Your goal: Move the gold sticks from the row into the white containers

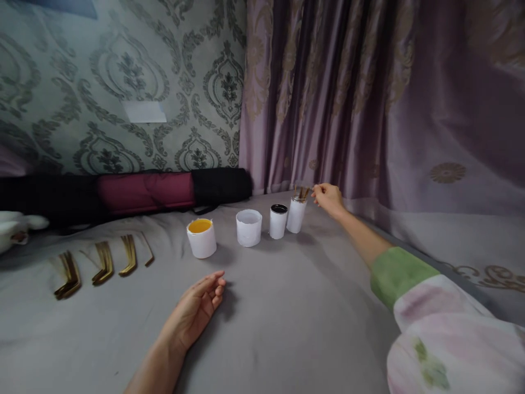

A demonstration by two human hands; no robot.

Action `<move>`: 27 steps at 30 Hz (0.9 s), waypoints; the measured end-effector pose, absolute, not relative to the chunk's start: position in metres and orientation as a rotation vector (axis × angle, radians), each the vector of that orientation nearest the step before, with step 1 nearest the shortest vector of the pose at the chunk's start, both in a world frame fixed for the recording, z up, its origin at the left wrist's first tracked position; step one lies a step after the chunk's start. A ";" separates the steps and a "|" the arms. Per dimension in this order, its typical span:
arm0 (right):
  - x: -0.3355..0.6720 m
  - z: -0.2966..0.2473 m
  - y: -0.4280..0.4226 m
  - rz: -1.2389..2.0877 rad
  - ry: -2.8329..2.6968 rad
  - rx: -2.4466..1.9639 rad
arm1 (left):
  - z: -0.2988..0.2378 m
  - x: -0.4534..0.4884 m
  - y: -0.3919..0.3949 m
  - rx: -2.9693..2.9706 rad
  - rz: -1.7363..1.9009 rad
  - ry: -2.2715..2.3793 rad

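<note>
My right hand (328, 199) is at the far right of the row of containers, its fingertips pinched together beside the top of a tall white cup (296, 216). Several thin brown sticks (301, 193) stand up out of that cup. Whatever the pinched fingers hold is too small to make out. Palm turned inward, my left hand (200, 309) rests low over the grey sheet with its fingers loosely bent and nothing in them. Ahead of it stand a white tub with a yellow inside (202, 244), a wider white tub (249, 232) and a white cup with a dark inside (278, 224).
Bundles of bent brown sticks (104, 264) lie at the left on the grey sheet (262, 328), with a single bent stick (148, 250) beside them. A black and maroon roll (147, 191) lies along the wall. White plush (18, 227) shows at the left edge; purple curtains (328, 93) hang behind.
</note>
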State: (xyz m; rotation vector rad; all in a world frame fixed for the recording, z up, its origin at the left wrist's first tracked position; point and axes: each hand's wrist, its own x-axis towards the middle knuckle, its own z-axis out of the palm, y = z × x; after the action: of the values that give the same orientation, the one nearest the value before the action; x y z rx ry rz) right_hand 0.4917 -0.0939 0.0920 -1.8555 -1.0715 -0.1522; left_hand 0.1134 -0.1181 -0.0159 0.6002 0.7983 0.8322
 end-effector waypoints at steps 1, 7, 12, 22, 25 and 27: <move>0.490 0.092 -0.095 -0.150 -1.065 -1.843 | -0.016 0.113 -0.118 0.597 0.831 0.796; 0.477 0.089 -0.099 -0.104 -1.060 -1.747 | -0.014 0.113 -0.118 0.581 0.829 0.762; 0.459 0.078 -0.100 0.019 -0.998 -1.602 | -0.016 0.114 -0.116 0.564 0.842 0.736; 0.401 0.052 -0.109 0.293 -1.012 -1.423 | -0.013 0.115 -0.114 0.542 0.852 0.719; 0.381 0.048 -0.113 0.373 -1.053 -1.408 | -0.014 0.114 -0.113 0.534 0.848 0.715; 0.367 0.046 -0.115 0.430 -1.094 -1.410 | -0.015 0.114 -0.112 0.532 0.847 0.712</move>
State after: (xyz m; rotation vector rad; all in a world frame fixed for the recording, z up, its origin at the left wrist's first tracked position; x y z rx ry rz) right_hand 0.3675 -0.1154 0.0456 -1.4100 -1.0942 0.4302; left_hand 0.1143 -0.1119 -0.0153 0.5319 0.7125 0.8474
